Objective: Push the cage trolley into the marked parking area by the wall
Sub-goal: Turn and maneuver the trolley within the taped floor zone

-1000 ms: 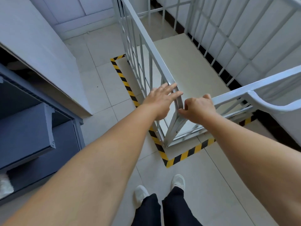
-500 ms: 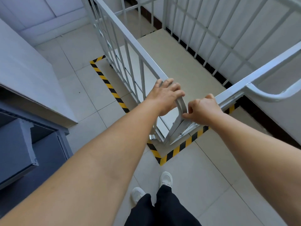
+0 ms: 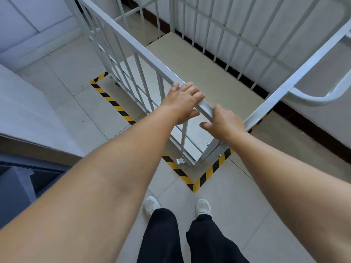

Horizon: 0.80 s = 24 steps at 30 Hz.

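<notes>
A white metal cage trolley point(image 3: 133, 50) with barred sides and a beige floor plate point(image 3: 199, 73) stands inside the parking area outlined in yellow-black tape point(image 3: 114, 103) beside the white wall point(image 3: 284, 25). My left hand point(image 3: 182, 101) lies over the top rail at the trolley's near corner, fingers curled across it. My right hand point(image 3: 224, 120) holds the same corner from the right, thumb under the rail. The near tape corner point(image 3: 195, 184) lies just in front of the trolley's base.
A grey shelf unit with a pale top point(image 3: 28, 120) stands at the left, close to the taped area. A dark skirting strip point(image 3: 303, 126) runs along the wall. My white shoes point(image 3: 203, 206) stand on pale floor tiles just behind the tape corner.
The trolley has rolled further toward the wall, deeper inside the tape outline. My left hand has closed down over the rail, and both hands sit nearer the corner.
</notes>
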{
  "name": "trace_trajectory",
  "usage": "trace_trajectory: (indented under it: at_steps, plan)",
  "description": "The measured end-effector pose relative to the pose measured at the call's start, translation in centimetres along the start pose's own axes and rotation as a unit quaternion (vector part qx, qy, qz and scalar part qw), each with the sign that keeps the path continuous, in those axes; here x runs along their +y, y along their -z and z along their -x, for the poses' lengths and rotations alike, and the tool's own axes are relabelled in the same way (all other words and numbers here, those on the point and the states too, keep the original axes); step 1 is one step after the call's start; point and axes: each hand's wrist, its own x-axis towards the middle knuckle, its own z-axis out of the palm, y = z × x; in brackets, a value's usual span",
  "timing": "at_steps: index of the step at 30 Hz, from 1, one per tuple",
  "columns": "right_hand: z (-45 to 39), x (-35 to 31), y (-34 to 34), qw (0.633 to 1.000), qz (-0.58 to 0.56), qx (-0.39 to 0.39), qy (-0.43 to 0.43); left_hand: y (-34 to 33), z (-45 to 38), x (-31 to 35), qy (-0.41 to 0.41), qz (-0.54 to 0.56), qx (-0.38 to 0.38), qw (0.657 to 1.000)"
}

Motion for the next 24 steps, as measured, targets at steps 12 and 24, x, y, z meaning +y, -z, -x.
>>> trace_trajectory:
  at_steps: [12,24]
  plan:
    - [-2.8,-4.4,-1.2,0.980,-0.049,0.085,-0.172,0.5,-2.4,-5.4,-0.067,0.009,-0.022,0.997]
    - [-3.1,-4.1,-1.5,0.981,0.000,0.098,-0.166,0.3,-3.8,-5.9,-0.061,0.029,-0.050,0.996]
